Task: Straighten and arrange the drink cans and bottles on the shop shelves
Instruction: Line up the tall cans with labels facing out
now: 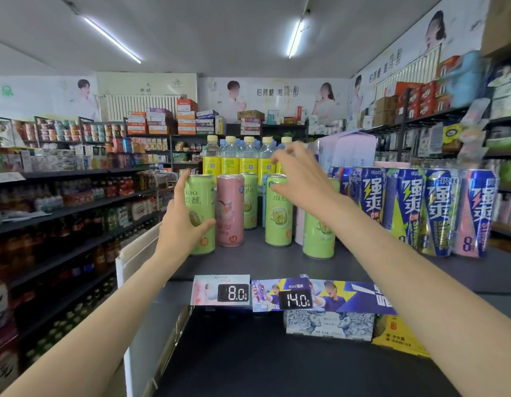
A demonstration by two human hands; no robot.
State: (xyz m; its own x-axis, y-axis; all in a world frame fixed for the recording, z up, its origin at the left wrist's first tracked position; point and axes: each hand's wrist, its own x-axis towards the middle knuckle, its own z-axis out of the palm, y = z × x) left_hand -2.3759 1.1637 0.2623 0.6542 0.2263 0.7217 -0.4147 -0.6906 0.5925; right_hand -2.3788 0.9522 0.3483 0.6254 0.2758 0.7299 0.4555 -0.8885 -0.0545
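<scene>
1. Dark grey sheet metal forms the shelf top (248,262); two price tags (221,290) are clipped to its near edge, reading 8.0 and 14.0.

2. Left hand (178,222): wrapped round the nearest green can (201,207) at the left end of the near row, thumb low on the front, fingertips seen at the far rim. The can stands upright on the shelf.

3. Pink can (230,210): upright, just right of the held can and touching or nearly touching it. Slim thin-walled aluminium; judged light to moderate if full, smooth, easily dented when squeezed. It is best taken round the mid-body, or turned by the rim.

4. Two further green cans (278,219) and (317,239) stand right of centre, staggered rather than in line; another green one (250,202) is set further back.

5. Right hand (294,173): raised above the middle green can, fingers loosely curled and apart, nothing held. Whether the palm touches the can top cannot be told.

6. Blue tall cans (406,210): a tight row at right, partly film-wrapped and glossy; judged heavier and slippery, better shifted as a block.

7. Yellow-labelled bottles (248,159): at the far edge, clear plastic with pale caps, upright in a row. Judged top-heavy when nudged; to be gripped at the label band.
</scene>
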